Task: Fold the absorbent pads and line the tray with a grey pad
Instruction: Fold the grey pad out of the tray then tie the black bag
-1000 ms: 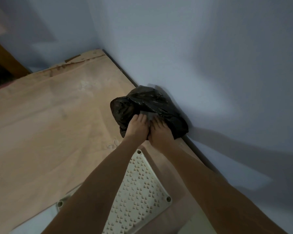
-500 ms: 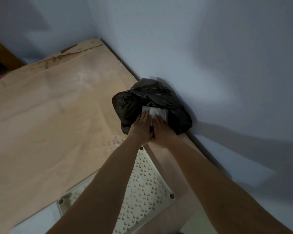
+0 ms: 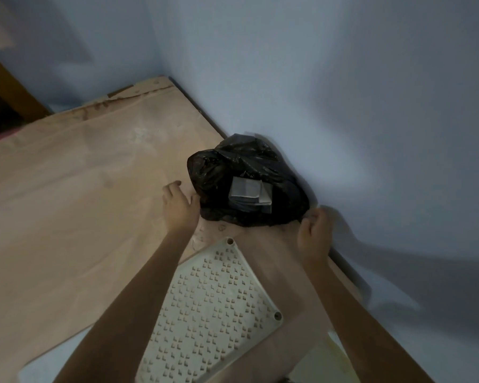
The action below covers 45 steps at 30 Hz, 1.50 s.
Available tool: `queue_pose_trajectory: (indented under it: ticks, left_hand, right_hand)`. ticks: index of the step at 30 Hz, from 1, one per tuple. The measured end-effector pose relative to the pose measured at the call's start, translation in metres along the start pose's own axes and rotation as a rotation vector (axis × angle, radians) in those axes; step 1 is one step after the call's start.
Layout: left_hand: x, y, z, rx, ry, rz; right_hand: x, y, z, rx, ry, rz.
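Note:
A crumpled black plastic bag [image 3: 227,167] lies against the wall on the tan surface. In its open mouth sits a stack of folded grey pads [image 3: 246,189]. My left hand [image 3: 179,205] rests at the bag's left edge, thumb against the plastic, fingers loosely curled and holding nothing. My right hand [image 3: 314,233] is at the bag's lower right corner, fingers curled near the plastic; whether it grips the bag is unclear. A cream perforated tray [image 3: 213,305] lies flat between my forearms, nearer to me.
The tan surface [image 3: 80,203] stretches wide to the left. A blue-grey wall [image 3: 343,120] runs close along the right side behind the bag. A dark wooden piece [image 3: 9,89] stands at the far left.
Both hands have left the grey pads in the bag's mouth and moved apart to the bag's left and right sides. The folded stack now shows uncovered.

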<state>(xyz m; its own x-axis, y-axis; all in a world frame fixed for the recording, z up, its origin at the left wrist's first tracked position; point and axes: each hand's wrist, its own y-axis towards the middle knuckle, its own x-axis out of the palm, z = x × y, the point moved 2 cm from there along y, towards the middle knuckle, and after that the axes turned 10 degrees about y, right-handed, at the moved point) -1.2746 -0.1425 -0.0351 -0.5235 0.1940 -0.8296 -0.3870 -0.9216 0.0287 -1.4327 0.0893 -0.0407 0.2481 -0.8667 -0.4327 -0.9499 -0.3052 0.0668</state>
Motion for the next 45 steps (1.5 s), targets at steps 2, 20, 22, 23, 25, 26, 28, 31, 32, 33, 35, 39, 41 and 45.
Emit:
queue_pose_trajectory:
  ticks: [2, 20, 22, 23, 25, 26, 28, 31, 32, 33, 35, 39, 41, 45]
  left_hand:
    - [0.007, 0.01, -0.002, -0.207, -0.249, -0.208]
    - [-0.027, -0.004, 0.005, -0.507, -0.697, -0.327]
    - [-0.042, -0.001, 0.0, -0.484, -0.739, -0.286]
    - [-0.049, -0.001, -0.002, -0.473, -0.786, -0.273]
    - [-0.059, -0.001, -0.005, -0.464, -0.901, -0.262]
    - [-0.064, -0.001, -0.007, -0.463, -0.969, -0.26]
    - [-0.072, -0.003, -0.009, -0.442, -1.074, -0.25]
    - [-0.084, -0.006, -0.008, -0.391, -1.119, -0.215]
    - [-0.088, -0.007, -0.006, -0.377, -1.106, -0.196]
    - [-0.092, -0.008, -0.005, -0.357, -1.083, -0.173]
    - [-0.101, -0.01, -0.001, -0.313, -1.055, -0.123]
    - [-0.118, -0.012, 0.008, -0.314, -1.114, -0.004]
    - [-0.126, -0.011, 0.009, -0.385, -1.164, 0.071]
    - [-0.14, -0.007, 0.011, -0.437, -0.977, 0.059]
  right_hand:
    - [0.008, 0.003, 0.006, 0.225, 0.169, -0.073]
    - [0.012, 0.023, -0.011, 0.763, 0.947, -0.296]
    - [0.006, 0.024, -0.015, 0.73, 1.041, -0.25]
    - [0.001, 0.024, -0.019, 0.712, 1.088, -0.226]
    - [-0.008, 0.027, -0.027, 0.67, 1.195, -0.17]
    - [-0.013, 0.028, -0.031, 0.647, 1.254, -0.148]
    - [-0.022, 0.029, -0.038, 0.631, 1.336, -0.121]
    - [-0.032, 0.029, -0.045, 0.644, 1.385, -0.132]
    - [-0.034, 0.029, -0.047, 0.641, 1.385, -0.141]
    - [-0.036, 0.03, -0.049, 0.636, 1.369, -0.169]
    - [-0.04, 0.031, -0.055, 0.626, 1.266, -0.323]
    - [-0.049, 0.033, -0.074, 0.573, 0.959, -0.506]
    - [-0.058, 0.036, -0.081, 0.456, 0.819, -0.356]
    - [-0.078, 0.041, -0.104, 0.149, 0.522, -0.177]
